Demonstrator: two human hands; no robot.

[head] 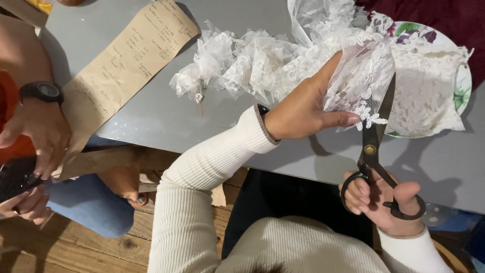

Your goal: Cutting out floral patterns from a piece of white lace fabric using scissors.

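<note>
Left hand (303, 108) pinches white lace (361, 76) taut, right hand (384, 199) grips black scissors (374, 146) cutting upward; judged best: keep lace tensioned, fingers clear of blades.

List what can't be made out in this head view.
- Scissors blade tips: hidden behind the lace held by the left hand.
- Plate: mostly covered by lace.
- Writing on the brown paper: too small.
- Right hand fingertips: hidden in the handles.

Cream ribbed knit sleeves, brown-edged cuffs, both arms.
</note>
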